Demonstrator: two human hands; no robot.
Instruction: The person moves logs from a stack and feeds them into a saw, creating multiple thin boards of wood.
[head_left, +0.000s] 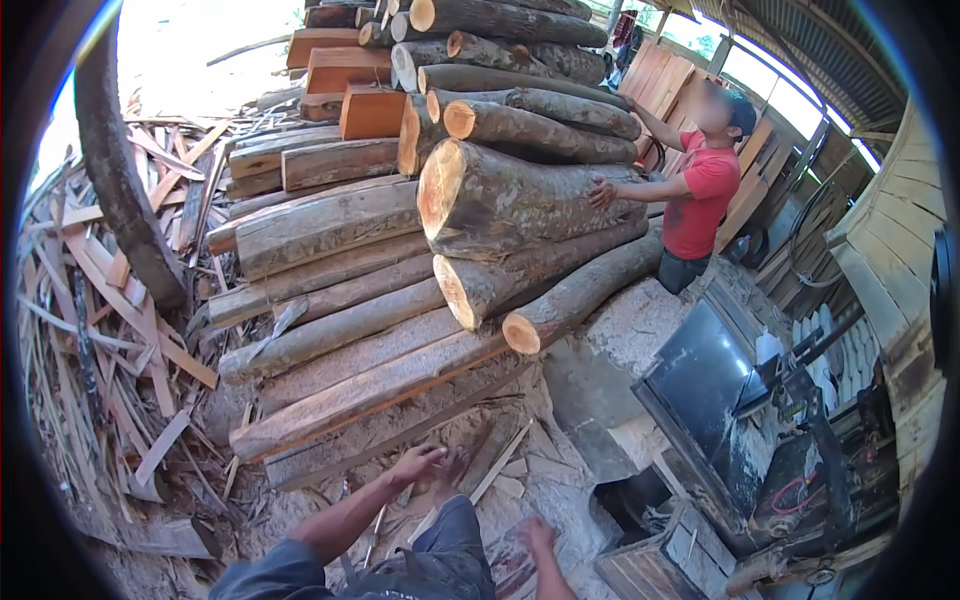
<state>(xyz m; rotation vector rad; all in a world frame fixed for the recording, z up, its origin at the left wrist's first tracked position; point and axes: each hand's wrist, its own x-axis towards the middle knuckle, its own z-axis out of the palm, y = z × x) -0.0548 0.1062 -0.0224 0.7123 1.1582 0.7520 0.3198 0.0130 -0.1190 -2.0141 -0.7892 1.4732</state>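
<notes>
My left hand point(422, 462) hangs in front of me above the sawdust, its fingers curled in and nothing seen in them. Just beyond it lies a squared timber point(370, 395) at the near side of the wood stack. Lower and to the right is my right hand point(537, 533), held low over the sawdust with fingers loosely apart and no object in it. Neither hand touches the wood. Across the pile, a co-worker point(700, 190) in a red shirt rests a hand on a thick log point(540, 200) and reaches the other arm toward the upper logs.
Round logs point(580, 290) and sawn beams point(320, 230) fill the middle. Scrap slats point(130, 290) heap at left, beside a curved post point(120, 170). On the right stands a machine with a dark panel point(700, 370). Near my right hand is a wooden box point(670, 555).
</notes>
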